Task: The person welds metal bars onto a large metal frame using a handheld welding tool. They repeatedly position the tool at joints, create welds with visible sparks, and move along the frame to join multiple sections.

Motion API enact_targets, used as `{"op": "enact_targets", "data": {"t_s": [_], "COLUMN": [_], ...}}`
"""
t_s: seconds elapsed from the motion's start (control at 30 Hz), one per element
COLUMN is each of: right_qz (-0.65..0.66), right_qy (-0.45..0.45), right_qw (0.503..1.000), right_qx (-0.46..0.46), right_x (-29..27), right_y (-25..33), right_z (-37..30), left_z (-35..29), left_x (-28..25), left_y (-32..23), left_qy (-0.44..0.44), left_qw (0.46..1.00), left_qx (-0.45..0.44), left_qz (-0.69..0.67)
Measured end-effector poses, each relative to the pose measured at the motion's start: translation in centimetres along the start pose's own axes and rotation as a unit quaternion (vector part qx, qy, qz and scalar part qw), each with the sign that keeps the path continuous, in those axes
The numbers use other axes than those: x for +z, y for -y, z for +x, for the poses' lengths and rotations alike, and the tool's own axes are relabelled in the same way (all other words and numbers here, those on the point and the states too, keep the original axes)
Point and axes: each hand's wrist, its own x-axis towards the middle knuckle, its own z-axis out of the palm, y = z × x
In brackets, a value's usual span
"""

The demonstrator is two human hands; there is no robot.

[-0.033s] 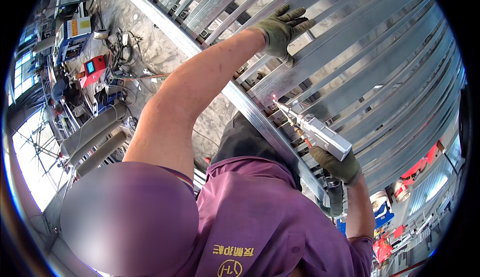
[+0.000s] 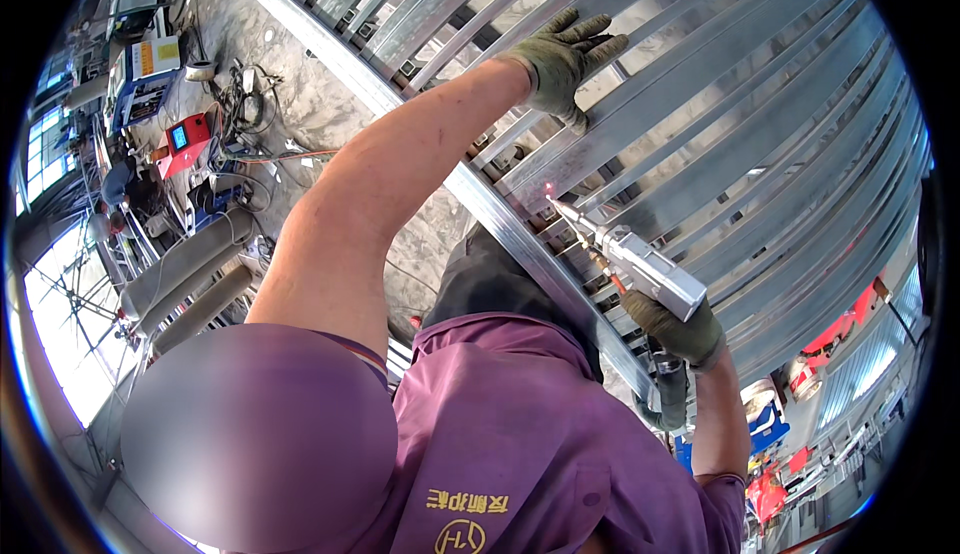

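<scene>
My left hand (image 2: 565, 62), in a dirty olive work glove, lies with spread fingers on the flat metal slats (image 2: 640, 119). My right hand (image 2: 680, 332), gloved alike, is closed round the grip of a silver handheld laser welding gun (image 2: 650, 272). The gun's narrow nozzle points up and left, toward the end of a wide slat. A small red light spot (image 2: 549, 189) glows just off the nozzle tip, near where the slats meet the long metal edge rail (image 2: 520, 239). A thick dark hose (image 2: 672, 399) hangs below my right hand.
The slatted galvanised frame fills the upper right, with gaps between its bars. At the left, tangled cables (image 2: 250, 104) lie on the concrete floor beside a red machine with a screen (image 2: 184, 144) and large grey tubes (image 2: 190, 264). A blue object (image 2: 768, 429) stands at lower right.
</scene>
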Motion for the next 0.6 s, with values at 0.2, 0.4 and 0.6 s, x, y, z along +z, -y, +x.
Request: {"op": "enact_targets", "data": {"t_s": [0.2, 0.4, 0.6], "right_qz": [-0.003, -0.019, -0.101], "right_qy": [-0.005, -0.007, -0.062], "right_qw": [1.000, 0.996, 0.980], "right_qx": [-0.030, -0.089, -0.161], "right_x": [1.6, 3.6, 6.0], "right_y": [1.5, 1.6, 0.9], "right_z": [0.6, 1.6, 2.1], "left_z": [0.0, -0.1, 0.3], "left_x": [-0.2, -0.5, -0.7], "left_y": [-0.1, -0.5, -0.5], "left_qy": [0.004, 0.024, 0.040], "left_qw": [1.000, 1.000, 0.999], "left_qx": [-0.015, -0.011, -0.002], "left_qz": [-0.004, 0.016, 0.023]}}
